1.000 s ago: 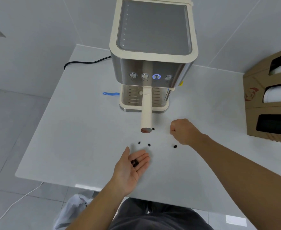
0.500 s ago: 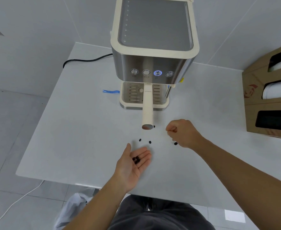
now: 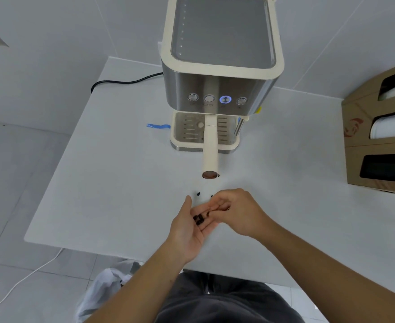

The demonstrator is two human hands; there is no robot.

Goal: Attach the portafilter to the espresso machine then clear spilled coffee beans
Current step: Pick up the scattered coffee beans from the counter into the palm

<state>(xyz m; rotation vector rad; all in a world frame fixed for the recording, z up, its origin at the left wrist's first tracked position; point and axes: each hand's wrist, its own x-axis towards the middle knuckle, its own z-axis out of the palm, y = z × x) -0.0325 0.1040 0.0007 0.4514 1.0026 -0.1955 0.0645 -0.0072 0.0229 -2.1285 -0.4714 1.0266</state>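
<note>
The cream and steel espresso machine (image 3: 219, 73) stands at the back of the white table (image 3: 112, 187). Its portafilter (image 3: 211, 148) is fitted in place, the cream handle pointing toward me. My left hand (image 3: 191, 227) is cupped palm up with several dark coffee beans (image 3: 198, 219) lying in it. My right hand (image 3: 236, 212) hovers over that palm, fingertips pinching a bean (image 3: 208, 214) just above the others. Loose beans lie on the table: one bean (image 3: 198, 194) near my left thumb and another bean (image 3: 218, 175) by the handle's end.
A black power cord (image 3: 121, 81) runs off the table's back left. Blue tape (image 3: 158, 126) lies left of the drip tray. A cardboard dispenser box (image 3: 378, 136) stands at the right. A white plastic bag (image 3: 103, 290) sits on the floor below the table's front edge.
My right hand left the table at the right, where it picked up a bean, and moved left over my left palm. My left hand shifted slightly toward it.
</note>
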